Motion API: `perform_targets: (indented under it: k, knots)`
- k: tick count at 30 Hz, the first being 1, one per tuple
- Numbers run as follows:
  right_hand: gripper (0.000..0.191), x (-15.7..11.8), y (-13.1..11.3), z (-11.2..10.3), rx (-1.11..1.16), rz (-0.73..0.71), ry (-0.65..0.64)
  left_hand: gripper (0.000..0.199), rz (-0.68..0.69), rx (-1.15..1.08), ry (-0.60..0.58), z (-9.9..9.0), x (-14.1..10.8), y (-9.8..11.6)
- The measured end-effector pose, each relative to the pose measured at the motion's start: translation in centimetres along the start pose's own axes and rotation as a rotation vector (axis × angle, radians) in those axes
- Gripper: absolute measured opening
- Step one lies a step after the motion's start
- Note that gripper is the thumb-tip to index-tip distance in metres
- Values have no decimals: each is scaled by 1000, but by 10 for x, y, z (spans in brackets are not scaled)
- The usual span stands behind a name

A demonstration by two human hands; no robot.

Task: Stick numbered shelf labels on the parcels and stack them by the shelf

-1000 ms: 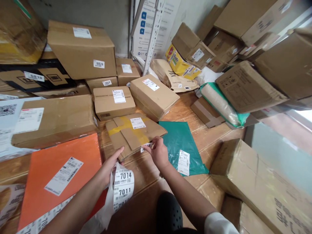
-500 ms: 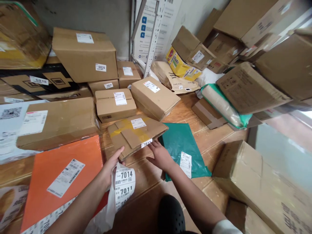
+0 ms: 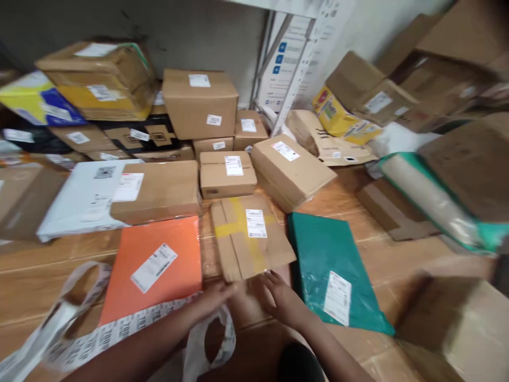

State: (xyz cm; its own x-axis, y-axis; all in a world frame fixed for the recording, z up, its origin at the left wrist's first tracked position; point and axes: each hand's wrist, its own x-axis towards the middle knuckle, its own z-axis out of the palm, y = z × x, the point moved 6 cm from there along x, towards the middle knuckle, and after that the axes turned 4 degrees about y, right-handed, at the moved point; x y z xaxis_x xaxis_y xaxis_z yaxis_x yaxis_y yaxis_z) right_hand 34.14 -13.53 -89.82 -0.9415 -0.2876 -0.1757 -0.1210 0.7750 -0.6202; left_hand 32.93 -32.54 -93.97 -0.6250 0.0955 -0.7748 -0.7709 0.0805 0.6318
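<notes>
A flat cardboard parcel (image 3: 234, 252) with crossed yellow tape and a white label lies in front of me, between an orange parcel (image 3: 175, 276) and a teal plastic mailer (image 3: 318, 260). My left hand (image 3: 218, 298), smeared by motion, is closed just below the cardboard parcel's near left corner. From it hangs a looped strip of white number labels (image 3: 194, 339). At the near edge of the cardboard parcel, my right hand (image 3: 284, 300) has its fingers apart, fingertips at or touching that edge, and holds nothing.
Cardboard boxes (image 3: 226, 178) stand in rows at the back, below a white metal shelf post (image 3: 296, 69). More label strip (image 3: 119, 331) trails across the floor at left. A large box (image 3: 469, 323) is at lower right, and a dark shoe (image 3: 300, 363) shows below.
The cardboard parcel, tilted up at my hands before, now lies flatter. Both hands have drawn slightly back to its near edge. My view has swung left.
</notes>
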Motion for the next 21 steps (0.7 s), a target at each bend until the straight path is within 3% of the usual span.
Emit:
perform_targets:
  k: [2,4,7,9,13,15,17,19,21]
  knots:
    - [55,-8,-5,16,162,31,-2,27,106,124,-83,-3,-17,0]
    - [52,-13,-17,27,429,65,-82,21,284,333,-241,4,-45,9]
    - [75,-22,-58,34,952,71,-407,25,598,595,-441,15,-93,33]
    - [79,-27,-89,26,1185,61,-554,33,741,683,-468,10,-122,51]
    - [41,-28,-141,6,1142,0,-585,46,969,915,-517,-20,-179,84]
    - [34,-24,-167,7,1066,-65,-623,42,1001,1070,-527,-45,-203,92]
    - [31,-17,-193,18,1029,-74,-666,30,1021,1204,-431,-76,-219,94]
    - [27,-7,-214,38,1026,13,-660,19,1100,1263,-234,-112,-229,93]
    - [29,5,-231,60,1036,143,-576,15,1212,1254,-32,-148,-233,85]
